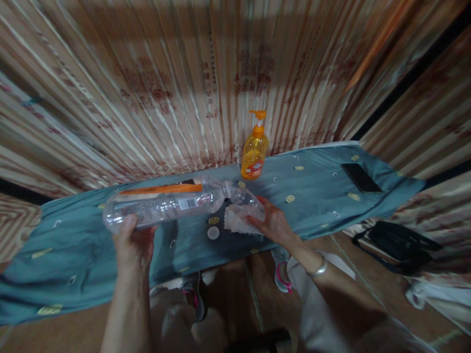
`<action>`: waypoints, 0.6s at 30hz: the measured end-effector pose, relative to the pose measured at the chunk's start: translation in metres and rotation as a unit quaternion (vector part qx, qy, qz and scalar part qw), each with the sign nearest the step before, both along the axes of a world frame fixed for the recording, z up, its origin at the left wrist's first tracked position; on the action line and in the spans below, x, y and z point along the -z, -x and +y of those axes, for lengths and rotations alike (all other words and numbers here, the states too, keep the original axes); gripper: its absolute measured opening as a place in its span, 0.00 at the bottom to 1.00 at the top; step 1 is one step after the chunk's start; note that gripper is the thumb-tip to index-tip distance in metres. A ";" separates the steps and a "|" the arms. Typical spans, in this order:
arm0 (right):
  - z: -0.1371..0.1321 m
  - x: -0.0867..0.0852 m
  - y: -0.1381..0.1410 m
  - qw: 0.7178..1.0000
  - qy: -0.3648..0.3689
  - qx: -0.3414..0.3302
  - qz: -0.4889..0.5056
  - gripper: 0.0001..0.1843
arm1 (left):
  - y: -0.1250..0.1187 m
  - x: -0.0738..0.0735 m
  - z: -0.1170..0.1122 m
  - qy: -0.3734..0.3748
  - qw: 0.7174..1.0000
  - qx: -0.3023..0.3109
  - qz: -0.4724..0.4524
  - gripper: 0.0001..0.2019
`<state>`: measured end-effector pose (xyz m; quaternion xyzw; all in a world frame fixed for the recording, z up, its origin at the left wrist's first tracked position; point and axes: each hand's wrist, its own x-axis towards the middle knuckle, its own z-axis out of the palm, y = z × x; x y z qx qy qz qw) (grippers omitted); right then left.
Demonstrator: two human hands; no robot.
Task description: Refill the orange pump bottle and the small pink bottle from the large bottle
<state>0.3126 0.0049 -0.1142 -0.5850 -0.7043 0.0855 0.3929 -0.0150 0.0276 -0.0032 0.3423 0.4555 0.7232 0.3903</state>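
My left hand point(133, 240) grips the base of a clear plastic bottle point(165, 202) with an orange-striped label, held on its side with the open neck pointing right. The neck meets a clear plastic cup or bag point(247, 198) that my right hand point(270, 221) holds tilted above a crumpled white cloth point(237, 220) on the blue patterned table cover point(91, 255). A small white cap point(213, 233) lies on the cover just left of the cloth. A silver bangle is on my right wrist.
An orange pump bottle of soap point(254, 152) stands at the back of the table by the striped curtain. A black phone point(360, 177) lies at the far right of the cover. A black bag point(401, 245) sits on the floor to the right. My shoes show below.
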 end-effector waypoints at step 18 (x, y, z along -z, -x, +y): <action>0.001 0.003 -0.001 1.000 0.011 0.007 -0.012 0.36 | 0.002 0.005 0.002 -0.003 0.999 -0.015 -0.031 0.25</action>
